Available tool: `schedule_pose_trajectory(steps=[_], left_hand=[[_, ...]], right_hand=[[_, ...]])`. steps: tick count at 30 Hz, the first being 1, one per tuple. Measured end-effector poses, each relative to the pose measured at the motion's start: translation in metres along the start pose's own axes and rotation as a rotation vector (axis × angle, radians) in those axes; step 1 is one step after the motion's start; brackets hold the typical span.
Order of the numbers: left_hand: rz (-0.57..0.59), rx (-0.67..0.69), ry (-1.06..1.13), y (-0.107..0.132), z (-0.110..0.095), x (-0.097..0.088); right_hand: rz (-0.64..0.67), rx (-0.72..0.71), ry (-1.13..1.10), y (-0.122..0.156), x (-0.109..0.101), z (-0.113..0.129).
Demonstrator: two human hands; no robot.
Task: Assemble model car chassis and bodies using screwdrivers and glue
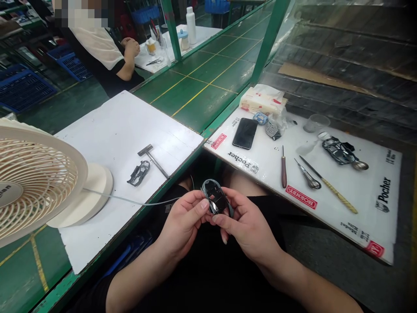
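Note:
Over my lap, both hands hold a small dark metal model-car body (215,198). My left hand (182,221) grips its left side with thumb and fingers closed. My right hand (246,224) pinches its right side, fingers curled under it. A second dark car part (139,172) lies on the white board to the left, beside a small metal hammer (152,158). Another car chassis piece (339,151) rests on the right-hand white mat (358,208).
A cream desk fan (35,178) stands at the left with its cable running toward my lap. On the right mat lie a black phone (245,133), a tissue pack (262,101), a plastic cup (316,122) and several hand tools (308,176). Another person (104,52) sits at the far table.

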State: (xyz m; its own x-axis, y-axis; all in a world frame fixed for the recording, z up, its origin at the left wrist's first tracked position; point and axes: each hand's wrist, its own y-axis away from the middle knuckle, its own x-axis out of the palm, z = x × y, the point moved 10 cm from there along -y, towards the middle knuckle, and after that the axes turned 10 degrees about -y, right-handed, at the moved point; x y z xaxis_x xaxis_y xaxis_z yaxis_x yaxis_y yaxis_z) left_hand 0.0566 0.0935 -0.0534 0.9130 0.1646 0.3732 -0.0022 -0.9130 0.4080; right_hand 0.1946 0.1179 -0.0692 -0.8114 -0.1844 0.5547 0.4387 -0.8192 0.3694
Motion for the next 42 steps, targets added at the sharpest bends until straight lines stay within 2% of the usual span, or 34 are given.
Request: schedule_pose_trajectory(steps=[8, 14, 19, 24, 27, 30, 32, 34, 36, 39, 42], left_hand=[[-0.089, 0.040, -0.017, -0.007, 0.002, -0.003], [-0.052, 0.013, -0.014, -0.009, 0.009, 0.001], [-0.067, 0.046, -0.123, -0.014, 0.002, -0.005], [0.027, 0.029, -0.203, -0.033, -0.006, 0.002], [0.019, 0.090, -0.250, -0.051, -0.022, 0.013], [0.002, 0.180, -0.269, -0.077, -0.048, 0.032], [0.071, 0.159, -0.240, -0.097, -0.062, 0.053], [0.201, 0.069, -0.191, -0.116, -0.070, 0.078], [0.350, -0.034, -0.158, -0.131, -0.076, 0.103], [0.508, -0.117, -0.147, -0.148, -0.083, 0.128], [0.523, -0.138, -0.142, -0.171, -0.086, 0.137]], right_hand=[[0.040, 0.056, -0.206, -0.002, 0.009, -0.005], [0.014, 0.049, -0.229, -0.004, 0.003, -0.007], [0.072, 0.037, -0.248, -0.007, 0.006, -0.007], [0.138, 0.004, -0.186, -0.019, -0.005, -0.003], [0.047, -0.183, 0.056, -0.026, -0.032, 0.030], [-0.064, -0.501, 0.501, -0.020, -0.051, 0.103], [-0.069, -0.744, 0.840, -0.011, -0.045, 0.159], [0.018, -0.980, 1.167, -0.004, -0.027, 0.203], [0.189, -1.139, 1.469, -0.006, -0.008, 0.225], [0.384, -1.185, 1.699, -0.027, 0.000, 0.240], [0.519, -1.179, 1.708, -0.049, -0.004, 0.252]])
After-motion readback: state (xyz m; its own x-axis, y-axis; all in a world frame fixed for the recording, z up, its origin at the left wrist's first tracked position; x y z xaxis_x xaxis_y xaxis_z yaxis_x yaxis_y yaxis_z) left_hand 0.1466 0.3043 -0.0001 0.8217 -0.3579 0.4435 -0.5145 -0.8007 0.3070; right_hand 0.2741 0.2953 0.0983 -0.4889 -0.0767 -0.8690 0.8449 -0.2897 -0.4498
